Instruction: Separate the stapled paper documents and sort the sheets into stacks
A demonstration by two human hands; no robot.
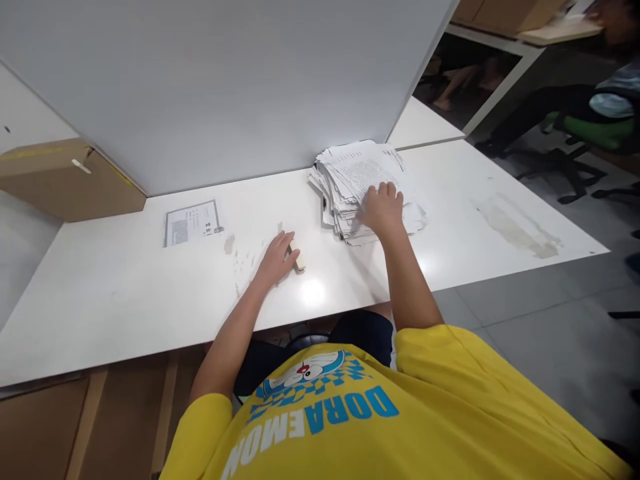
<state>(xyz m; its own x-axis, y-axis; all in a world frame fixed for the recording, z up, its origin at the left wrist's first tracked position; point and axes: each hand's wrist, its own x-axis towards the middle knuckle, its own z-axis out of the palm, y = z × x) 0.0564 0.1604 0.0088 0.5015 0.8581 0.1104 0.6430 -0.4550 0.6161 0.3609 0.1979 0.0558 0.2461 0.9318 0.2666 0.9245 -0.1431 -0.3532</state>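
My left hand (278, 260) rests on the white desk, its fingers and thumb curled round a narrow beige object (299, 265) that looks like a stapler. Most of that object is hidden under the hand. To its right stands a thick, untidy pile of printed paper sheets (350, 170), some edges sticking out. My right hand (383, 210) lies over the front right part of the pile, fingers apart and touching the top sheets. Its thumb side is smeared by motion.
A printed notice (193, 223) lies on the desk (150, 287) at the left, with a cardboard box (100, 177) beyond it. A grey partition (225, 87) closes off the back. At the upper right, a person sits on a green chair (595, 130).
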